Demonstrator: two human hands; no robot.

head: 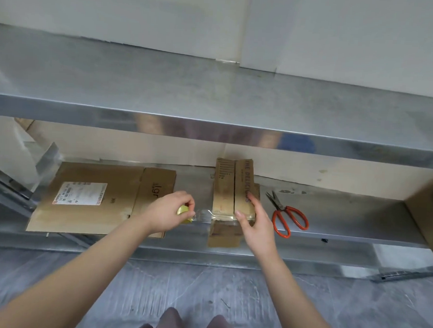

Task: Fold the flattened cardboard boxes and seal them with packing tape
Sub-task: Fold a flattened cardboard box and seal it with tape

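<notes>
A small folded cardboard box [230, 187] stands on the lower metal shelf [333, 215], its two top flaps closed with printed letters on them. My left hand [169, 211] grips a yellow-cored roll of clear packing tape [184, 212] just left of the box. A strip of clear tape [205, 214] runs from the roll across the box's near edge. My right hand [254, 221] rests on the box, thumb pressing the tape end down and fingers lying along the right flap. A flattened cardboard box [95, 200] with a white label lies to the left.
Red-handled scissors [286, 216] lie on the shelf right of the small box. A larger brown box [431, 212] stands at the far right. An upper metal shelf [213, 101] overhangs the work area. Grey floor lies below, my knees at the bottom.
</notes>
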